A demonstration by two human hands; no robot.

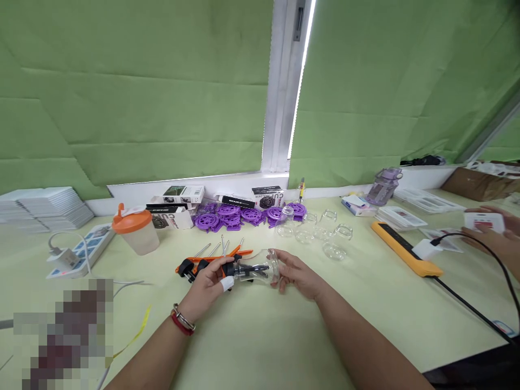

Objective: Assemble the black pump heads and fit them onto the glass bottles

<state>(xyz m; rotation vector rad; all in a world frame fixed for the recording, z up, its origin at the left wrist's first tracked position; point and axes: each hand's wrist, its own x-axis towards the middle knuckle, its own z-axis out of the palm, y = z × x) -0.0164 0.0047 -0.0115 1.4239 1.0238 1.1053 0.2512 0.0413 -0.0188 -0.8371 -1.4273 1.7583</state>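
Note:
A clear glass bottle (pixel 268 257) lies sideways between my hands, with dark parts showing inside it. My left hand (pixel 210 286) pinches the black cap (pixel 229 269) at the bottle's neck end; one fingertip wears a white cover. At the wider end, my right hand (pixel 296 275) has its fingers curled round the glass. Just behind my left hand lies a pile of orange handles (pixel 245 252) with black knobs (pixel 186 267) and metal rods (pixel 213 249). Whether the cap is seated on the neck cannot be made out.
Several clear glass bottles (pixel 334 251), purple discs (pixel 207 221) and printed boxes (pixel 183 193) stand behind. An orange-lidded cup (pixel 140 238) and white power strip (pixel 95 248) are left. Right are a yellow power strip (pixel 400 254) and a co-worker's hands (pixel 498 238) holding a white packet (pixel 483 222).

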